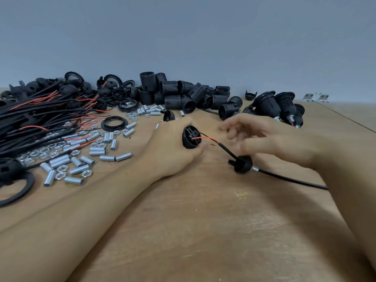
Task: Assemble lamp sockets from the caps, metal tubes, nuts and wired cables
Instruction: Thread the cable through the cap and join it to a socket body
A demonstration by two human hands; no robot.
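My left hand (173, 143) grips black socket insert (191, 137) just above table (203, 220), red/blk wires plugged in. Right hand (270, 139) blurred, fingers loose, holding nothing. Cable (284, 178) runs thru black cap (242, 164) w/ metal tube, lying btw my hands.

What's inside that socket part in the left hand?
A black terminal block with a red wire and a black wire running into it shows inside the socket part. The left hand covers its outer shell; deeper inside is too dark to tell.

Even, soft light, faint shadows; right hand (262, 137) fingers motion-blurred, edges apparently bowed by the wide lens.
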